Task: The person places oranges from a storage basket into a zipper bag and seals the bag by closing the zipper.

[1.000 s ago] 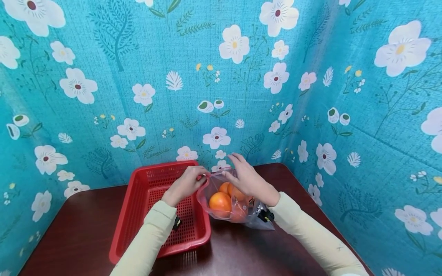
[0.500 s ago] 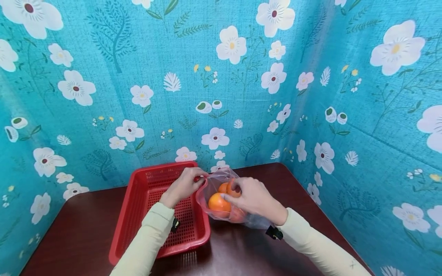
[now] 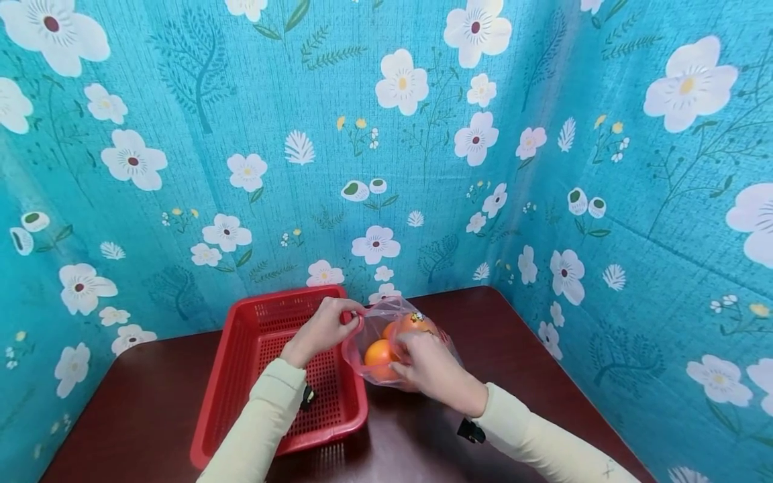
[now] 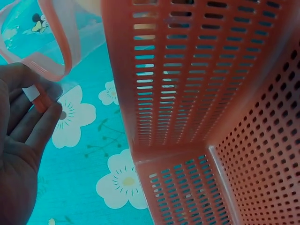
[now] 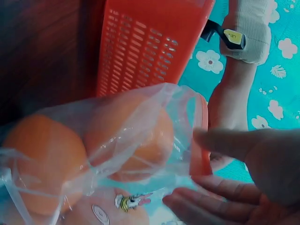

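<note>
Three oranges (image 3: 380,352), as far as I can count through the film, sit in the clear plastic bag (image 3: 392,318) on the dark table (image 3: 519,349), just beside the right wall of the red basket (image 3: 253,349). My left hand (image 3: 323,329) pinches the bag's pink zip rim (image 4: 56,42) between thumb and fingertips, holding the mouth up. My right hand (image 3: 429,365) lies against the bag's near side, fingers loosely curved round the fruit through the plastic; whether it truly grips I cannot tell. I judge the bag thin, soft and slippery, with no stiffness of its own, so it will sag and roll with the fruit. The oranges look firm and fairly heavy for such film, so the rim alone seems a poor hold for lifting. Better, I think, to cup underneath while the rim stays pinched.
</note>
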A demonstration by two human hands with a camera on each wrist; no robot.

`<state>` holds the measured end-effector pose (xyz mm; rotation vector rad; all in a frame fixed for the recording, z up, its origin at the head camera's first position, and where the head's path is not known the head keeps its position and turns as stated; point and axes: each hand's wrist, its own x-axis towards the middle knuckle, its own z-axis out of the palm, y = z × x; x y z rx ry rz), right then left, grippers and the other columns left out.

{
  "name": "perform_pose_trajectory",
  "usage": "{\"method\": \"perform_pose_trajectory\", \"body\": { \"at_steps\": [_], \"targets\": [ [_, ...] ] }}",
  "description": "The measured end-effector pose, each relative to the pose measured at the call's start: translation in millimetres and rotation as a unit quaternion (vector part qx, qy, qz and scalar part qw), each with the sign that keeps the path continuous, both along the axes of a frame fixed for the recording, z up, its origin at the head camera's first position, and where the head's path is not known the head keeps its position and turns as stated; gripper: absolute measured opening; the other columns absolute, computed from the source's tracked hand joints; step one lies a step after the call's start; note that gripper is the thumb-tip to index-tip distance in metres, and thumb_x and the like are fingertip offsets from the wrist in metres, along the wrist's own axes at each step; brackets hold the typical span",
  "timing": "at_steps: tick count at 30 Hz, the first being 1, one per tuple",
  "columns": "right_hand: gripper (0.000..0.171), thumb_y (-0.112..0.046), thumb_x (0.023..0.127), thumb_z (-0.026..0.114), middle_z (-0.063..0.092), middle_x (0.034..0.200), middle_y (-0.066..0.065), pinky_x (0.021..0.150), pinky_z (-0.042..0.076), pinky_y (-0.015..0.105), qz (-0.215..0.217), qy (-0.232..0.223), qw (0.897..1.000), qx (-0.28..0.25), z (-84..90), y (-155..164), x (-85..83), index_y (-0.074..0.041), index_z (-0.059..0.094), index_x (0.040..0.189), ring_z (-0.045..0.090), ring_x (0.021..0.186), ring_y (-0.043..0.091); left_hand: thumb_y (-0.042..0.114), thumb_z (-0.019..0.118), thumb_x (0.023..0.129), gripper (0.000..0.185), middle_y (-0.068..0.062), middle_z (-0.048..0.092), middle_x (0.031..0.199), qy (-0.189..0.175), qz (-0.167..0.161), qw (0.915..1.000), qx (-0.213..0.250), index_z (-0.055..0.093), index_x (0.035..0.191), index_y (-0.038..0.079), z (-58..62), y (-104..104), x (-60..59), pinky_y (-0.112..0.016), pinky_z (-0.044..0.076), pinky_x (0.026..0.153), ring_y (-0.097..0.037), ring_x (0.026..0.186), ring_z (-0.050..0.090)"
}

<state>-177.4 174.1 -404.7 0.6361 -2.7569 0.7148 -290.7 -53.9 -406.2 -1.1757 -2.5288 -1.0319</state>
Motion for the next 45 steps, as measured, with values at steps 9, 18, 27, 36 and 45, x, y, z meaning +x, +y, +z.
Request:
{"method": "perform_pose_trajectory", "body": {
  "at_steps": [9, 18, 27, 36, 45],
  "targets": [
    [0.012, -0.001, 0.086, 0.078, 0.062, 0.068, -0.004, 0.064, 0.053, 0.019, 0.063, -0.013, 0.997, -0.039, -4.6, 2, -2.5, -0.011, 0.074, 0.081, 0.051, 0.067, 0.009, 0.001, 0.071, 0.092, 0.017, -0.009, 0.077, 0.102, -0.019, -0.012, 0.999, 0.038, 0.078, 0.109, 0.001, -4.3, -1, 1.0, -0.038, 0.062, 0.081, -0.017, 0.091, 0.072],
    [0.014, 0.003, 0.081, 0.078, 0.063, 0.066, -0.001, 0.057, 0.049, 0.019, 0.067, -0.034, 0.997, -0.03, 0.9, 9, -2.3, -0.01, 0.074, 0.081, 0.052, 0.067, 0.011, -0.001, 0.071, 0.093, 0.02, -0.011, 0.077, 0.106, -0.026, -0.013, 0.9984, 0.048, 0.077, 0.112, 0.002, -2.8, -3, -0.9, -0.04, 0.061, 0.083, -0.021, 0.096, 0.073],
    [0.021, 0.008, 0.077, 0.074, 0.052, 0.057, -0.009, 0.052, 0.044, 0.02, 0.069, -0.062, 0.996, 0.007, 20.9, 26, 1.9, -0.012, 0.073, 0.069, 0.047, 0.064, 0.011, -0.002, 0.071, 0.092, 0.022, -0.011, 0.077, 0.109, -0.034, -0.003, 0.9981, 0.05, 0.077, 0.113, 0.001, 0.3, -5, 3.0, -0.044, 0.06, 0.088, -0.024, 0.101, 0.073],
    [0.03, 0.012, 0.079, 0.074, 0.047, 0.054, -0.007, 0.05, 0.043, 0.02, 0.045, -0.075, 0.996, 0.034, 58.5, 45, 7.6, -0.014, 0.068, 0.065, 0.046, 0.059, 0.01, -0.001, 0.071, 0.092, 0.021, -0.009, 0.077, 0.108, -0.018, -0.008, 0.9973, 0.07, 0.077, 0.112, 0.002, 5.2, -1, 0.4, -0.04, 0.06, 0.086, -0.02, 0.099, 0.073],
    [0.024, 0.009, 0.078, 0.079, 0.076, 0.081, 0.001, 0.061, 0.055, 0.021, 0.039, -0.052, 0.998, 0.022, 86.7, 68, 5.9, -0.006, 0.082, 0.097, 0.06, 0.067, 0.008, -0.002, 0.069, 0.093, 0.019, -0.008, 0.077, 0.107, 0.009, -0.017, 0.994, 0.108, 0.078, 0.109, 0.005, 9.4, 0, 1.6, -0.042, 0.061, 0.085, -0.019, 0.099, 0.072]
  ]
}}
